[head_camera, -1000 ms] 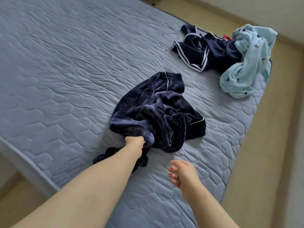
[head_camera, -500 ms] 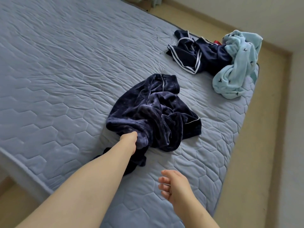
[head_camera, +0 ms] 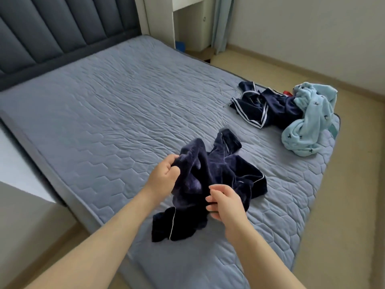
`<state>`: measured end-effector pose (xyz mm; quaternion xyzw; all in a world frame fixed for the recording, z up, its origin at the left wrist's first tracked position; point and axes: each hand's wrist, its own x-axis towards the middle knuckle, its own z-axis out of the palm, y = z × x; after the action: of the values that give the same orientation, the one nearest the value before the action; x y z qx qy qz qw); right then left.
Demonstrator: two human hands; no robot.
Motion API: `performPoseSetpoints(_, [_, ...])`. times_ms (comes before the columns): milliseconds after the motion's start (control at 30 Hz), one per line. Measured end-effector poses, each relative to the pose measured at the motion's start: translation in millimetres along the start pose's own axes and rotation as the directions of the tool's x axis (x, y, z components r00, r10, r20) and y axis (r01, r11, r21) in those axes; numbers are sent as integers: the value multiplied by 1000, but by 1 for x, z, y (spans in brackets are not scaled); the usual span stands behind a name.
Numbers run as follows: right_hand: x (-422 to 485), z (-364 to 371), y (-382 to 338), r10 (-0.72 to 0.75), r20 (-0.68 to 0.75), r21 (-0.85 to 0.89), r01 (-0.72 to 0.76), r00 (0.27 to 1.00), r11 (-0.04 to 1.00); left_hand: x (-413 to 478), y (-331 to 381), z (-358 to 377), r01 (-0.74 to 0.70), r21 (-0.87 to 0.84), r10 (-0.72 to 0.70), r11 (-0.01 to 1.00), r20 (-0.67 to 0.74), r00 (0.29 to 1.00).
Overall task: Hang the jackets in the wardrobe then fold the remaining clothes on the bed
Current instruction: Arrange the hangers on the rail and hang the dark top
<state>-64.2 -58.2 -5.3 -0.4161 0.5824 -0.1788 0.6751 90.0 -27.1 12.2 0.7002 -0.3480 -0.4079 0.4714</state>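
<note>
Tangling risk: navy garment (head_camera: 225, 174), bunched on bed (head_camera: 125, 101), likely lifts twisted, since left hand (head_camera: 164, 174) clamps its fingers on one fold only; right hand (head_camera: 226, 203) curls its fingers against the cloth, grip not discernible.

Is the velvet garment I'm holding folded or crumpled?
Crumpled: the velvet garment lies twisted in a heap on the bed, its top bunched in the left hand, right hand pinching lower down.
</note>
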Motion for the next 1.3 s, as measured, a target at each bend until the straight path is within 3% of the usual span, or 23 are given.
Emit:
performPoseSetpoints(100, [-34, -9, -18, -116, 90, -55, 121, 989, 991, -40, 29, 7, -7, -41, 8, 999, 25, 1000])
performPoseSetpoints(200, [-63, -25, -26, -198, 222, -158, 236, 955, 959, -78, 49, 29, 29, -187, -46, 982, -88, 995])
performPoseSetpoints(300, [-87, -40, -33, -276, 420, -125, 357, 864, 926, -111, 66, 51, 23, -421, -74, 907, -106, 992])
performPoseSetpoints(400, [-110, -57, -39, -341, 601, -45, 457, 723, 888, -149, 87, 68, 0, -517, -47, 856, -79, 996])
performPoseSetpoints(600, [-144, -25, -36, -389, 555, -195, 569, 736, 799, -222, 107, 37, -35, -318, -34, 948, -210, 977])
performPoseSetpoints(667, [-165, -14, -38, -363, 622, -133, 550, 694, 824, -249, 112, 25, -37, -189, -27, 981, -327, 945])
performPoseSetpoints(733, [-190, -3, -42, -309, 702, -83, 504, 641, 860, -273, 106, 10, -16, -12, 8, 1000, -513, 858])
performPoseSetpoints(800, [-211, 11, -42, -269, 767, -59, 481, 583, 875, -293, 103, 2, 40, 137, 49, 990, -592, 804])
performPoseSetpoints(933, [-274, 51, -22, -213, 884, -39, 519, 416, 854, -355, 83, -23, 102, 127, 4, 987, -649, 761])
performPoseSetpoints(1100, [-349, 92, 18, -103, 968, -52, 583, 229, 811, -442, 61, -49, 137, 8, -72, 990, -819, 569])
performPoseSetpoints(1167, [-379, 108, 38, -101, 981, -23, 618, 166, 786, -479, 47, -60, 189, -20, -100, 982, -900, 425])
performPoseSetpoints(1233, [-410, 124, 59, -127, 988, 31, 678, 92, 735, -523, 28, -72, 204, -86, -131, 975, -966, 222])
performPoseSetpoints(1300, [-435, 140, 80, -158, 985, 52, 740, 74, 671, -569, 15, -83, 213, -136, -152, 968, -987, 59])
